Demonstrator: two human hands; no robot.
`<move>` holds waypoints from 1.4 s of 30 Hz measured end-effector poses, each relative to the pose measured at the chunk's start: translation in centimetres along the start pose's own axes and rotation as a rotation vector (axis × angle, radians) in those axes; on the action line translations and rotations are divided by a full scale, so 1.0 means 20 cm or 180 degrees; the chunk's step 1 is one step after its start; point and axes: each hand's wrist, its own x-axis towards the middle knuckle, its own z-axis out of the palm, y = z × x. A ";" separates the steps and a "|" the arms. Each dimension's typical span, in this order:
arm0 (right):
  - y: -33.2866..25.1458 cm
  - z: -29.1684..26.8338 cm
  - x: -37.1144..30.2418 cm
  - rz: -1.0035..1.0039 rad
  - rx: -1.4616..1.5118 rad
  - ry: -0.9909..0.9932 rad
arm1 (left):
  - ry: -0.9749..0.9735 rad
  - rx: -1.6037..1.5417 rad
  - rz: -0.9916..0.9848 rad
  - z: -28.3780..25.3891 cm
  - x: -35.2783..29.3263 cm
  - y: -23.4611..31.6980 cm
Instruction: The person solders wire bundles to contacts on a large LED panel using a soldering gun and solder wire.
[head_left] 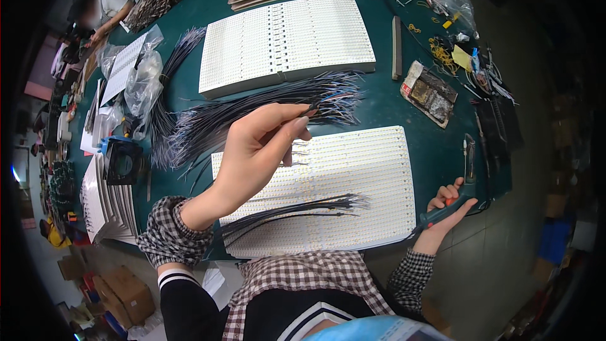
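My left hand (pixel 252 142) is raised over the middle of the table, thumb and forefinger pinched on the end of a thin black wire (pixel 314 107). Just beyond it lies a thick bundle of black wires (pixel 230 108) with stripped, coloured ends. Under the hand is a white circuit board sheet (pixel 372 177) with rows of small components. Several loose black wires (pixel 284 209) rest across its near part. At the right, my right hand (pixel 445 207) is wrapped round a dark green soldering gun (pixel 468 188) with an orange trigger, its tip pointing away from me.
A thick stack of white boards (pixel 240 44) stands beyond the wires. To its right are a grey bar (pixel 396 47) and a scorched solder-stained pad (pixel 430 95). A black fan-like box (pixel 124 161) and plastic bags (pixel 144 85) sit left. Another person (pixel 113 6) works far left.
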 end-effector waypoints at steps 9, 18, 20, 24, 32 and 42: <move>0.00 0.02 0.00 0.0039 -0.0003 0.0037 | 0.0262 0.1350 0.1134 -0.02 0.01 0.01; 0.00 0.05 -0.01 -0.0112 -0.0047 0.0285 | -0.0716 0.0370 -0.0938 -0.08 0.04 -0.06; -0.01 0.05 -0.02 -0.0163 -0.0066 0.0315 | -0.1129 -0.0462 -0.1754 -0.07 0.06 -0.03; -0.01 0.07 -0.03 -0.0218 -0.0156 0.0463 | -0.1365 -0.1207 -0.1880 0.02 0.20 0.08; -0.02 0.05 -0.02 -0.0189 -0.0118 0.0317 | -0.1627 -0.1338 -0.1039 0.34 1.05 0.27; -0.04 -0.06 -0.02 0.0117 0.0490 -0.0265 | -0.0856 -0.3069 -0.1788 0.62 2.85 0.03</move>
